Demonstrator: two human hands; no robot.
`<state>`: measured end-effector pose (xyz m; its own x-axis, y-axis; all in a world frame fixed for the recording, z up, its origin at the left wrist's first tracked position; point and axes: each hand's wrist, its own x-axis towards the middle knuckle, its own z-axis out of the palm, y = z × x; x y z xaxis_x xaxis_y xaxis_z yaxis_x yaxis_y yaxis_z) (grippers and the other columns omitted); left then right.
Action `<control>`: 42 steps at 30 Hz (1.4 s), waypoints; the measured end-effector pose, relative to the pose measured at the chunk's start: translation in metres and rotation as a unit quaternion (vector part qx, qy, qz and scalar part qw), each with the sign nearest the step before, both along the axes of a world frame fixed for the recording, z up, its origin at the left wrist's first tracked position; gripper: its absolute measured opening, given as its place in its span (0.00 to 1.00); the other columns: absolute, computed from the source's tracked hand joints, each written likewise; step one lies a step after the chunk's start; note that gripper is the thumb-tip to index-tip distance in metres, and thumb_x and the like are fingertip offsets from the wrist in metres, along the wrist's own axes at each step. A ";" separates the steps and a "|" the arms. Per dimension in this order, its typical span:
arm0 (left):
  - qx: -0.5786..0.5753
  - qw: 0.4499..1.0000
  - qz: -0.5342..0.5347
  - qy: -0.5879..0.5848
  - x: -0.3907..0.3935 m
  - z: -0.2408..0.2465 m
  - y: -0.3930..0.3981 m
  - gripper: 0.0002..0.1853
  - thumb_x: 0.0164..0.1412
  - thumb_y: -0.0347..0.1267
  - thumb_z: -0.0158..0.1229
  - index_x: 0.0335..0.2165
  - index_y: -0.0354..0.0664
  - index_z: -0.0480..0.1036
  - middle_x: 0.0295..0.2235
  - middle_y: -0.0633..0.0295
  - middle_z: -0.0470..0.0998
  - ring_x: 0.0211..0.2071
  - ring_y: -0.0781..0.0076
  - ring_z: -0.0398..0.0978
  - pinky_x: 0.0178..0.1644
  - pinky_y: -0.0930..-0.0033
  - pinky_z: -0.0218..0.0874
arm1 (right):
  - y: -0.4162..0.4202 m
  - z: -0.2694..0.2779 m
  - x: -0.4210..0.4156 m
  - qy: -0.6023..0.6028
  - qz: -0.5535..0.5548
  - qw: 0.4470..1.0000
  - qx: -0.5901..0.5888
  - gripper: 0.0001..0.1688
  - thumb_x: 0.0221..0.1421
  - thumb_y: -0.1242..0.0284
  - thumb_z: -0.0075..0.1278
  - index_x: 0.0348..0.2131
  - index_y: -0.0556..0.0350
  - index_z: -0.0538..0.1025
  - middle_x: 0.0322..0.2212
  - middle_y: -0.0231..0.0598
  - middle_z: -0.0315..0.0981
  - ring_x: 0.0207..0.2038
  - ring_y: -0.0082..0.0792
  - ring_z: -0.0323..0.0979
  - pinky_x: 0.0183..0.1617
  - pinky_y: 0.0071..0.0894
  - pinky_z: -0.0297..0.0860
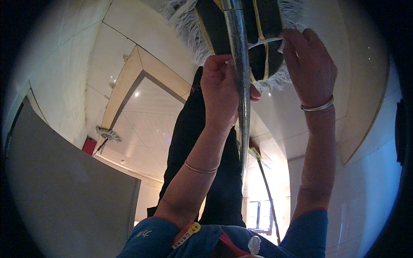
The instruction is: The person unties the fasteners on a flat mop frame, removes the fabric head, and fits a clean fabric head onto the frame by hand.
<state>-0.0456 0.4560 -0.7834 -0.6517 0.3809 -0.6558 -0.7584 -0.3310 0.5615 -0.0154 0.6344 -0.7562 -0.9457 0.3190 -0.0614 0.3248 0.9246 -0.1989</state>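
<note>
A dust mop head (222,30) with a dark fabric backing, yellow edging and grey fringe lies at the top of the view. Its metal pole (240,58) runs down toward me across the middle. My left hand (221,87) is closed beside and partly behind the pole, some fingertips showing on its far side. A small white end pokes out at its thumb and forefinger. To the right, my right hand (309,64) pinches a white tie strap (266,41) that stretches over the backing to the pole. The pole hides part of the strap and of my left hand.
A grey panel (71,180) stands at the left. Behind it are another mop (109,133) and a red object (89,145). A long-handled tool (267,190) leans beyond my legs, near a bright window (259,216). A tan border (124,87) crosses the tiled floor.
</note>
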 end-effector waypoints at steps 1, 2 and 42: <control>-0.008 1.000 -0.001 -0.004 0.000 -0.001 -0.001 0.09 0.68 0.29 0.47 0.42 0.36 0.62 0.30 0.50 0.79 0.18 0.66 0.79 0.20 0.68 0.77 | -0.006 0.006 -0.002 -0.028 -0.032 0.999 -0.024 0.11 0.55 0.74 0.52 0.39 0.41 0.76 0.33 0.33 0.76 0.30 0.37 0.79 0.29 0.35 0.75; 0.007 1.000 0.007 -0.012 0.000 -0.002 -0.001 0.09 0.68 0.30 0.48 0.42 0.36 0.62 0.30 0.50 0.79 0.18 0.65 0.79 0.20 0.68 0.77 | -0.011 0.008 -0.004 -0.057 -0.063 0.995 -0.048 0.10 0.56 0.73 0.51 0.39 0.42 0.76 0.34 0.34 0.77 0.31 0.37 0.79 0.30 0.35 0.75; 0.136 0.988 -0.034 -0.061 -0.014 0.001 0.006 0.10 0.66 0.27 0.49 0.44 0.34 0.69 0.30 0.50 0.79 0.22 0.64 0.81 0.24 0.66 0.79 | -0.013 -0.010 -0.021 0.020 -0.028 0.940 -0.338 0.12 0.57 0.71 0.53 0.42 0.49 0.73 0.25 0.39 0.75 0.29 0.43 0.78 0.31 0.38 0.74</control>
<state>-0.0596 0.4623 -0.7822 -0.5405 0.5942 -0.5957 -0.8410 -0.4031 0.3610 -0.0362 0.6216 -0.7664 -0.9343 0.2700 -0.2329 0.3494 0.5631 -0.7489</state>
